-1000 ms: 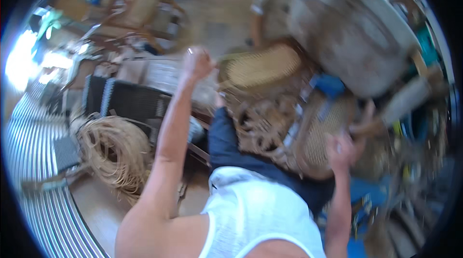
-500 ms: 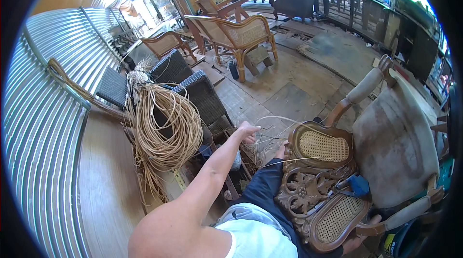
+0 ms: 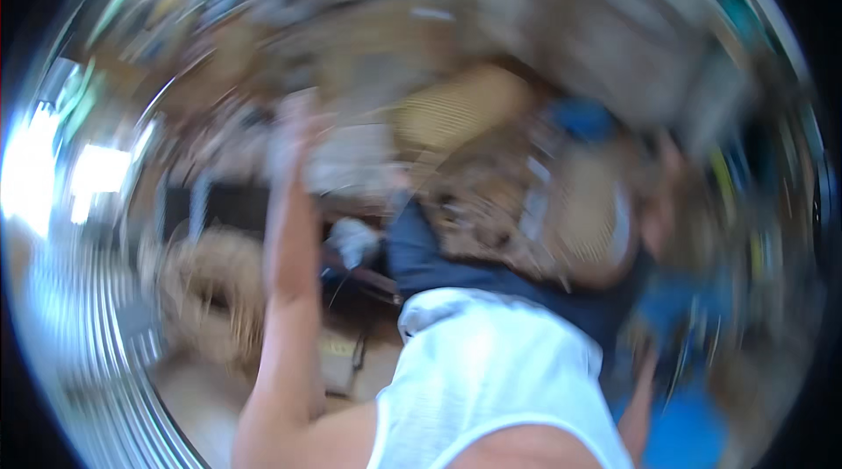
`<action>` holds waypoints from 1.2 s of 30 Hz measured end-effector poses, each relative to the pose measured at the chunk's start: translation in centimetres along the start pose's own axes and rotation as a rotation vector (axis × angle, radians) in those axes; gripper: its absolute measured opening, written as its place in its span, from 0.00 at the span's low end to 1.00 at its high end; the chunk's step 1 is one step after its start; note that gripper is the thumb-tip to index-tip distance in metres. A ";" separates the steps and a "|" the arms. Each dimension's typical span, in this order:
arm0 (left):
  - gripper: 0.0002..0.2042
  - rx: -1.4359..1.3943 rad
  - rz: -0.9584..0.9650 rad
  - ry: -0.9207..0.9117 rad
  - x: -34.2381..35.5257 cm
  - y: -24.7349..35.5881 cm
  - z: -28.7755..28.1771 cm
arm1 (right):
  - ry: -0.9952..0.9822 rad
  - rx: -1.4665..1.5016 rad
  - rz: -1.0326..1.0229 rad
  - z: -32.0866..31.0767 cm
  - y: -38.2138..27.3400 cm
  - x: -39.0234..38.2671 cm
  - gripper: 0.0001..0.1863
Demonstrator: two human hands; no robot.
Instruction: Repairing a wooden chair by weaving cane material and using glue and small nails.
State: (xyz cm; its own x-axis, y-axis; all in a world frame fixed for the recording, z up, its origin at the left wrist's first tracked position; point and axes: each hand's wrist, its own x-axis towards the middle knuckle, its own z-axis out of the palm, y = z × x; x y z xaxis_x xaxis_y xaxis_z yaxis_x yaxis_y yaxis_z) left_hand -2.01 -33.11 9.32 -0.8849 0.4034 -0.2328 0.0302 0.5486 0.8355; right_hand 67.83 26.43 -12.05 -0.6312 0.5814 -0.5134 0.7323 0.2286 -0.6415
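The whole head view is smeared by motion. My left hand [image 3: 301, 114] is at the end of my outstretched arm, left of a carved wooden piece [image 3: 482, 223] with cane panels [image 3: 456, 109] lying across my dark-trousered legs; its fingers are too blurred to read. My right hand [image 3: 647, 357] is low at the right, below that piece and near blue material [image 3: 684, 399]; what it holds or touches cannot be made out. A small blue thing [image 3: 583, 118] lies on the piece's upper right part.
A coil of cane strands [image 3: 206, 293] is to my left, beside a corrugated metal sheet [image 3: 96, 329] and dark woven pieces [image 3: 210, 206]. A padded grey-brown chair part [image 3: 640, 39] stands at upper right, amid blurred clutter.
Since half a second ago the view has swung sharply and blurred. My left arm now points straight up the picture, its hand farther left and higher. Thin strands seen by that hand are indistinct now.
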 end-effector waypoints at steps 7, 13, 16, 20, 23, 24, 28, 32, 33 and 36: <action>0.24 0.786 0.431 0.437 0.4 9.8 3.0 | 0.471 -0.173 0.260 -1.7 5.8 -11.8 0.17; 0.25 0.669 0.397 0.358 2.4 14.9 8.3 | 0.694 -0.012 0.484 -0.2 10.3 -19.1 0.15; 0.24 0.502 0.451 0.320 1.6 15.7 9.2 | 0.647 -0.107 0.397 0.5 10.2 -19.3 0.14; 0.22 0.531 0.534 0.298 1.5 15.2 8.9 | 0.613 -0.171 0.245 1.0 7.0 -15.2 0.13; 0.21 0.479 0.513 0.272 0.4 15.8 9.6 | 0.383 -0.323 0.211 1.4 7.1 -13.0 0.13; 0.21 0.454 0.488 0.244 0.1 16.0 9.9 | 0.432 -0.365 0.096 2.3 8.1 -12.8 0.15; 0.21 0.427 0.434 0.194 -2.0 15.5 9.2 | 0.327 -0.428 0.242 2.1 8.8 -11.0 0.24; 0.20 0.280 0.332 0.195 -4.2 14.1 10.1 | 0.133 -0.413 0.437 2.5 8.2 -12.2 0.24; 0.21 0.215 0.295 0.181 -4.5 13.6 9.9 | 0.162 -0.342 0.415 2.8 7.9 -12.9 0.22; 0.21 0.130 0.218 0.148 -4.9 12.4 9.4 | 0.237 -0.256 0.383 2.9 8.6 -13.6 0.20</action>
State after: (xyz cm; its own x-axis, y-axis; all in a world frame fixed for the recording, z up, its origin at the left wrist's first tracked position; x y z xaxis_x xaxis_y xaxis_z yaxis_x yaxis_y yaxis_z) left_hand 7.06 -21.39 16.08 -0.9089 0.4161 0.0281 0.2780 0.5542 0.7846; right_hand 81.99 18.26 -12.24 -0.2519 0.8150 -0.5218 0.9574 0.1312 -0.2572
